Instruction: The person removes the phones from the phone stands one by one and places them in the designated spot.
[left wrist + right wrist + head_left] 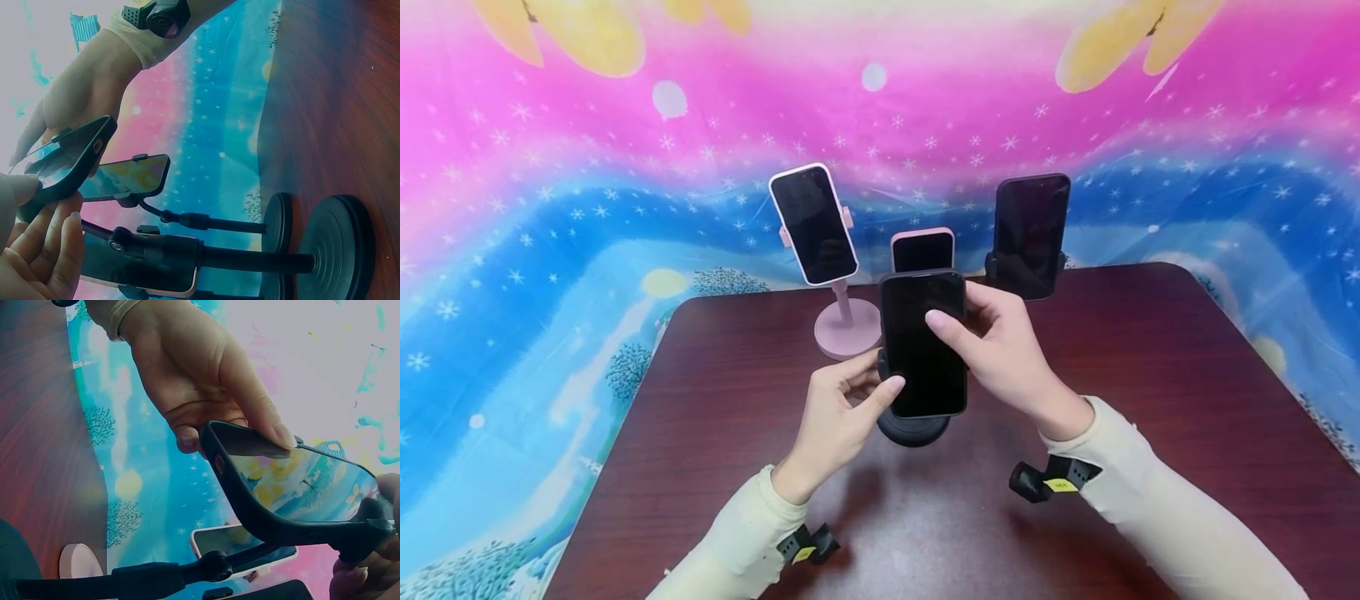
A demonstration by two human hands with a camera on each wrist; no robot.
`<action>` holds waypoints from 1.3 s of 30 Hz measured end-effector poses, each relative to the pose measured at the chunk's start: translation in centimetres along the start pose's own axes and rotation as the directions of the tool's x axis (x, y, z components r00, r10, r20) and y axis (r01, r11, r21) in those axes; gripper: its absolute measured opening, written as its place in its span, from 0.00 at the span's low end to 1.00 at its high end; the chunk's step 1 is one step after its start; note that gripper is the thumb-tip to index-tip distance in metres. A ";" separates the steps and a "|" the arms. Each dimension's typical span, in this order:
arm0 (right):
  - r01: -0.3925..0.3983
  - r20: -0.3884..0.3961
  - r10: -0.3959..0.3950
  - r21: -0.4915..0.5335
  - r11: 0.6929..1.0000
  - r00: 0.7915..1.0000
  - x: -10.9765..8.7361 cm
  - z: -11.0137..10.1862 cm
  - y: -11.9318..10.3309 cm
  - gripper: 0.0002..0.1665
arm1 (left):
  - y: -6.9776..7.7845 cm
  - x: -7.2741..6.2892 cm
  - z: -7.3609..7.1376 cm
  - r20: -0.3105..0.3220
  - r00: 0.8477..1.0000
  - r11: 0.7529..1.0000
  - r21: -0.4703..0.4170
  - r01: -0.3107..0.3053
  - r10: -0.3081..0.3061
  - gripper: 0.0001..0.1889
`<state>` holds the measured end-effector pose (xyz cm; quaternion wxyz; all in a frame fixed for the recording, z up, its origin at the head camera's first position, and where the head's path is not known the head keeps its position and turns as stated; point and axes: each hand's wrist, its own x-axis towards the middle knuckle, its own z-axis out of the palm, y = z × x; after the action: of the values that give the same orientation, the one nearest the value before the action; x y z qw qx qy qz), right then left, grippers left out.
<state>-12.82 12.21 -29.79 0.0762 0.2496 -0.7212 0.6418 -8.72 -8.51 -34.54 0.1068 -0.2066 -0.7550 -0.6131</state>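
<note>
A smartphone (922, 350) in a black case sits at the front on a black phone stand (913, 429). My left hand (835, 417) holds its lower left edge, thumb on the front by the clamp and fingers behind. Higher up on the opposite side, my right hand (1011, 350) pinches the phone, its thumb lying over the dark screen. Both hands appear around the tilted phone (275, 481) in the right wrist view. Below the phone, the black stand's jointed arm and pole (256, 259) lead to a round base (337, 247).
Behind stand a white-cased phone (814, 225) on a pink stand (846, 329), a pink-cased phone (922, 247), partly hidden by the front one, and a dark phone (1032, 233) at right. The brown table (722, 417) meets a colourful cloth backdrop (700, 183).
</note>
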 end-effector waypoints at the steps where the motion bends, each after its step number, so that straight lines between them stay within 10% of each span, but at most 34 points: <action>1: 0.001 0.003 -0.001 -0.012 1.000 1.000 0.1 0.0 0.0 0.17 | 0.0 0.0 0.0 0.001 1.000 1.000 -0.003 0.000 0.000 0.16; 18: -0.026 0.044 0.025 0.017 1.000 0.999 0.2 0.1 -0.2 0.16 | 0.4 0.0 -0.3 -0.009 0.999 0.998 0.039 0.047 -0.047 0.16; 39: -0.014 0.041 0.014 0.001 1.000 0.999 -0.1 0.2 0.2 0.15 | 1.5 0.5 -0.6 0.075 0.997 0.986 0.163 -0.043 0.031 0.17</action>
<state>-12.78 12.10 -30.05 0.0570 0.2577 -0.7239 0.6374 -8.57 -8.71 -32.91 0.1074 -0.2332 -0.8024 -0.5387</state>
